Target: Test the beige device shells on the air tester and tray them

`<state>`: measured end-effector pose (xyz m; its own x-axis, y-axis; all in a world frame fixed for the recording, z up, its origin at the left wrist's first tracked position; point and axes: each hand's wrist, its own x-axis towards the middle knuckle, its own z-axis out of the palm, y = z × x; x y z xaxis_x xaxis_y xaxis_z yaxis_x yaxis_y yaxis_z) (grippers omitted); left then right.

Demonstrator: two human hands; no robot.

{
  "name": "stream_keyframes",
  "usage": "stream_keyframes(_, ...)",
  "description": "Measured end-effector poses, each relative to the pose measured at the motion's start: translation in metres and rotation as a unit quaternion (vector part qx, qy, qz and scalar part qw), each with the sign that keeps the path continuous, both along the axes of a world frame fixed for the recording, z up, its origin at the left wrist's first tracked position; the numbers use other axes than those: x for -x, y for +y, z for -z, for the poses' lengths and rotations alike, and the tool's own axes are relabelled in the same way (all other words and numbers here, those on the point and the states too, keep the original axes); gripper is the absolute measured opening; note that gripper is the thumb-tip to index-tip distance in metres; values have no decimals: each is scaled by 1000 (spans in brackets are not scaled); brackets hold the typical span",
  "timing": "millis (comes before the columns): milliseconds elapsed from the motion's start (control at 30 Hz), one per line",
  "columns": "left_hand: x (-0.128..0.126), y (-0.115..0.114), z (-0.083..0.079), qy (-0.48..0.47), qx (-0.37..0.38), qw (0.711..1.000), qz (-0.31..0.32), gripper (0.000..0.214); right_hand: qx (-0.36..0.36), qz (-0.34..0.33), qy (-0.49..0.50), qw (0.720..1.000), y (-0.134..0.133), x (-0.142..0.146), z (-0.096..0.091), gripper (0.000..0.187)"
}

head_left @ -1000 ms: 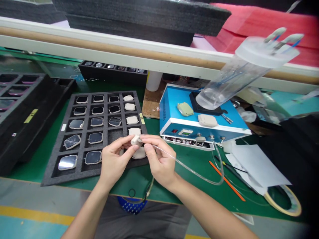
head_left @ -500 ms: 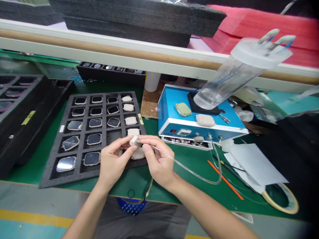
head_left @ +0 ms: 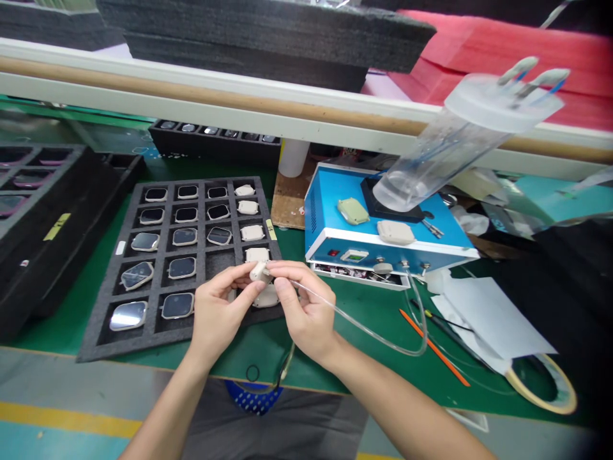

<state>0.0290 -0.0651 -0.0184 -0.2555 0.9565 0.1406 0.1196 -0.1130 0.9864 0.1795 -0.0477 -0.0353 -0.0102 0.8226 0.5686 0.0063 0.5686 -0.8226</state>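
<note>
My left hand (head_left: pixel 218 313) pinches a small cream-coloured case (head_left: pixel 259 271) over the near right corner of a black foam tray (head_left: pixel 119 332). My right hand (head_left: pixel 301 310) pinches the end of a thin clear tube (head_left: pixel 373 332) against that case. The tube curves right and back to a blue box machine (head_left: pixel 325 211). The tray's cells hold several square glass-faced parts and, in its right column, several cream cases. Another cream case (head_left: pixel 266 298) lies in the cell just under my hands.
A clear cylinder (head_left: pixel 450 150) leans over the blue machine, which has two loose cases on top. White paper (head_left: pixel 488 319), an orange stick (head_left: pixel 433 348) and a tape roll (head_left: pixel 543 386) lie at right. More black foam trays (head_left: pixel 43 217) stand left and behind.
The hands hold the same pose on the case and tube; only the view has shifted slightly.
</note>
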Motion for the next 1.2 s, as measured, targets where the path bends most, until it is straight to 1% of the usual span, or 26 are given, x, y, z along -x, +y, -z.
stream_keyframes(600, 0, 0, 1, -4, 4, 1000, 0, 34, 6, 0, -6, 1000, 0, -1, 1, 16)
stream_keyframes(1000, 2, 0, 1, 11, -1, 1000, -2, 34, -2, -4, 0, 1000, 0, 0, -1, 17)
stream_keyframes(1200, 0, -1, 6, 22, -3, 1000, 8, 35, -3, -1, -6, 1000, 1, 0, -2, 17)
